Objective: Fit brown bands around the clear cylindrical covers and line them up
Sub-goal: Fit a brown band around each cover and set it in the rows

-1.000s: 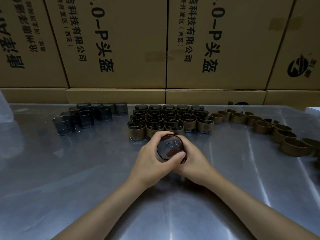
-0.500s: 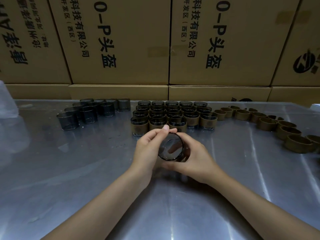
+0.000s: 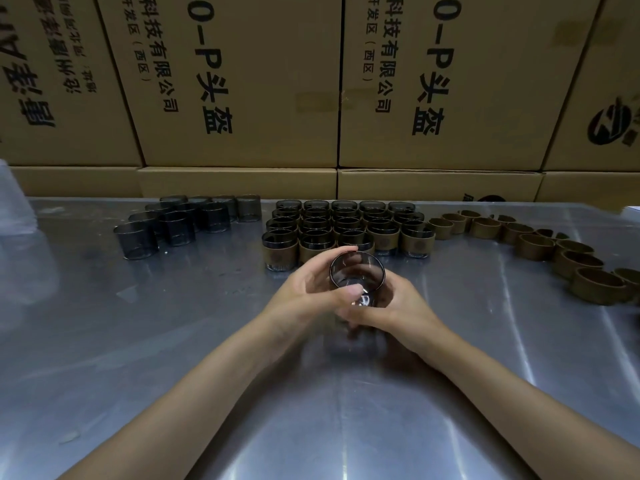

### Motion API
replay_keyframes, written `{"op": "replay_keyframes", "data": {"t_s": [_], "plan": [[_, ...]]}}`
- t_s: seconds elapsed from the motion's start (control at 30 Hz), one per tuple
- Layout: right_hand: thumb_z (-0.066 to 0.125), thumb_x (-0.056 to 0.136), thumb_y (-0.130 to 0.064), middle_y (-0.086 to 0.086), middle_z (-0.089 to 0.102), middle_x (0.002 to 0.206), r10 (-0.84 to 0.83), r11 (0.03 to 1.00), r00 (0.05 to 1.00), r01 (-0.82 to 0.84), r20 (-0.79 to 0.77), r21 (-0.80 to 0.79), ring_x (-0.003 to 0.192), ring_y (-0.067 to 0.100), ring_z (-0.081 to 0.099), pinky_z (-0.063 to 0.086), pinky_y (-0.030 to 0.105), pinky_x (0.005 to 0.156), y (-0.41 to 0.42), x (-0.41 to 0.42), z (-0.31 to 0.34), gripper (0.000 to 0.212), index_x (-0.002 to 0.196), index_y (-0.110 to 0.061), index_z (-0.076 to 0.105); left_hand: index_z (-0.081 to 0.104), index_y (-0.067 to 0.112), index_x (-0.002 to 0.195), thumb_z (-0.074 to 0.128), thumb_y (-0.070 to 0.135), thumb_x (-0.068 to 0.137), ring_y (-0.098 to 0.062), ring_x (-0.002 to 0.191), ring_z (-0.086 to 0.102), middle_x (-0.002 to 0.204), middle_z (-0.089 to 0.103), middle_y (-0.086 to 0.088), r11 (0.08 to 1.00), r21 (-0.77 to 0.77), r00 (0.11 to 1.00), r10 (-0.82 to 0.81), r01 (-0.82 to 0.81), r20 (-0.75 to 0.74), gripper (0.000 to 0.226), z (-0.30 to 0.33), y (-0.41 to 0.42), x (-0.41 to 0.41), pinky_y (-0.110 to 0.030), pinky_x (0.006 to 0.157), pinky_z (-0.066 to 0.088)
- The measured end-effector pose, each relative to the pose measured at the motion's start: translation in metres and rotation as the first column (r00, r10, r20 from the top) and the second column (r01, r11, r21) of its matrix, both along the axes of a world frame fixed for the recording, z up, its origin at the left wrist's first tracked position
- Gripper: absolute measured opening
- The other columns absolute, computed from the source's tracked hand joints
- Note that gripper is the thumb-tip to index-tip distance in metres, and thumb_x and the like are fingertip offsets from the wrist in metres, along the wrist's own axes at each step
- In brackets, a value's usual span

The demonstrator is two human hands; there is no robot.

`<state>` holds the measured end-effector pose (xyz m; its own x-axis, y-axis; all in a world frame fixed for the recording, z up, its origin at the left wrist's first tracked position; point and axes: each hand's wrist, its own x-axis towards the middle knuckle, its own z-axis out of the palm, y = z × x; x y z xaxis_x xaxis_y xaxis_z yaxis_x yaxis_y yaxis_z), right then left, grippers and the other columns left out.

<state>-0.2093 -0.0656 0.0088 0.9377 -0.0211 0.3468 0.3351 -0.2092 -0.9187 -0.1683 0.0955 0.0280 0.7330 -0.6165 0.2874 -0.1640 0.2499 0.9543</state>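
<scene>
Step in hand, as judged: seating a band on one clear cover (image 3: 357, 277), held at frame centre just in front of the finished block. Left hand (image 3: 306, 289) curled round the cover's left side, thumb across its near wall; right hand (image 3: 398, 308) cupped it from below and right, fingers wrapped. Whether a brown band was already on this cover could not be told; the hands hid its lower wall.

Banded covers (image 3: 348, 230) stood in tidy rows at centre, the front row apparently short on its right. Next move probably calls for setting this one upright there, flush with its neighbours.

Bare covers (image 3: 173, 221), upper left: smoky transparent cylinders, thin-walled, glossy. Loose brown bands (image 3: 540, 244), right: matte, short open rings in a curving line. Table (image 3: 138, 375): brushed reflective metal. Cardboard cartons (image 3: 242, 81) behind.
</scene>
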Motion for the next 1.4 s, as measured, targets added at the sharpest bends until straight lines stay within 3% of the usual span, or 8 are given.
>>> {"op": "replay_keyframes", "data": {"t_s": [0.1, 0.23, 0.47, 0.67, 1.0, 1.13, 1.3, 1.4], "plan": [[0.087, 0.061, -0.015, -0.011, 0.073, 0.1, -0.025, 0.992, 0.998, 0.031, 0.054, -0.124, 0.093, 0.005, 0.068, 0.054, 0.022, 0.077, 0.003, -0.002, 0.0, 0.054, 0.11, -0.025, 0.065, 0.059, 0.021, 0.114, 0.079, 0.016, 0.065, -0.012, 0.106, 0.065, 0.111, 0.068, -0.001, 0.988, 0.042, 0.981, 0.142, -0.149, 0.13, 0.053, -0.003, -0.004, -0.004, -0.027, 0.09, 0.052], [0.087, 0.062, -0.033, -0.022, 0.068, 0.108, -0.082, 0.93, 0.988, 0.124, 0.133, -0.346, 0.102, 0.0, 0.064, 0.055, 0.029, 0.086, 0.008, -0.008, 0.001, 0.064, 0.119, -0.039, 0.059, 0.055, 0.018, 0.1, 0.089, 0.023, 0.063, -0.005, 0.091, 0.064, 0.097, 0.065, 0.003, 0.925, 0.064, 0.89, 0.339, -0.374, 0.305, 0.05, -0.006, -0.013, -0.012, -0.016, 0.075, 0.051], [0.075, 0.054, -0.068, -0.022, 0.066, 0.108, -0.15, 0.851, 0.974, 0.214, 0.17, -0.479, 0.102, -0.001, 0.063, 0.055, 0.036, 0.084, 0.014, -0.012, 0.003, 0.079, 0.124, -0.041, 0.049, 0.057, 0.02, 0.079, 0.059, 0.036, 0.092, -0.012, 0.083, 0.067, 0.081, 0.068, 0.004, 0.857, 0.017, 0.857, 0.513, -0.515, 0.049, 0.021, -0.005, -0.018, -0.015, -0.027, 0.069, 0.056], [0.079, 0.046, -0.069, -0.02, 0.055, 0.098, -0.168, 0.891, 0.971, 0.224, 0.171, -0.396, 0.097, -0.008, 0.053, 0.042, 0.007, 0.077, 0.012, -0.013, 0.007, 0.062, 0.096, -0.042, 0.054, 0.065, 0.018, 0.088, 0.05, 0.037, 0.098, -0.018, 0.076, 0.071, 0.08, 0.072, -0.003, 0.892, -0.046, 0.821, 0.392, -0.449, -0.414, 0.026, -0.004, -0.018, -0.013, -0.032, 0.063, 0.057], [0.08, 0.051, -0.063, -0.022, 0.061, 0.097, -0.176, 0.902, 0.948, 0.263, 0.265, -0.342, 0.095, 0.0, 0.06, 0.054, 0.024, 0.074, 0.022, -0.018, 0.008, 0.068, 0.105, -0.033, 0.051, 0.056, 0.013, 0.082, 0.037, 0.029, 0.103, -0.01, 0.071, 0.063, 0.073, 0.061, 0.001, 0.806, -0.053, 0.801, 0.593, -0.59, 0.082, 0.032, -0.005, -0.014, -0.014, -0.022, 0.058, 0.05], [0.09, 0.049, -0.053, -0.019, 0.059, 0.099, -0.209, 0.925, 0.935, 0.284, 0.285, -0.252, 0.094, 0.002, 0.058, 0.049, 0.017, 0.074, 0.031, -0.02, 0.009, 0.071, 0.103, -0.031, 0.051, 0.064, 0.018, 0.079, 0.032, 0.039, 0.103, -0.01, 0.074, 0.066, 0.071, 0.067, 0.005, 0.78, -0.074, 0.773, 0.626, -0.622, 0.103, 0.045, -0.003, -0.008, -0.012, -0.028, 0.069, 0.052], [0.09, 0.044, -0.05, -0.001, 0.062, 0.104, -0.293, 0.953, 0.926, 0.301, 0.238, 0.002, 0.093, 0.002, 0.062, 0.049, 0.016, 0.079, 0.046, -0.02, 0.008, 0.066, 0.097, -0.03, 0.057, 0.069, 0.017, 0.067, 0.026, 0.042, 0.104, -0.002, 0.058, 0.064, 0.059, 0.07, 0.006, 0.812, 0.028, 0.812, 0.583, -0.584, 0.033, 0.062, -0.009, -0.008, -0.005, -0.011, 0.053, 0.045], [0.091, 0.054, -0.039, -0.003, 0.059, 0.106, -0.354, 0.93, 0.895, 0.367, 0.269, 0.005, 0.096, 0.002, 0.06, 0.049, 0.017, 0.082, 0.046, -0.019, 0.008, 0.058, 0.099, -0.034, 0.055, 0.071, 0.019, 0.071, 0.034, 0.033, 0.104, -0.022, 0.082, 0.07, 0.075, 0.074, -0.004, 0.812, 0.114, 0.819, 0.573, -0.573, 0.033, 0.052, -0.013, -0.009, 0.002, -0.029, 0.076, 0.053]]}}
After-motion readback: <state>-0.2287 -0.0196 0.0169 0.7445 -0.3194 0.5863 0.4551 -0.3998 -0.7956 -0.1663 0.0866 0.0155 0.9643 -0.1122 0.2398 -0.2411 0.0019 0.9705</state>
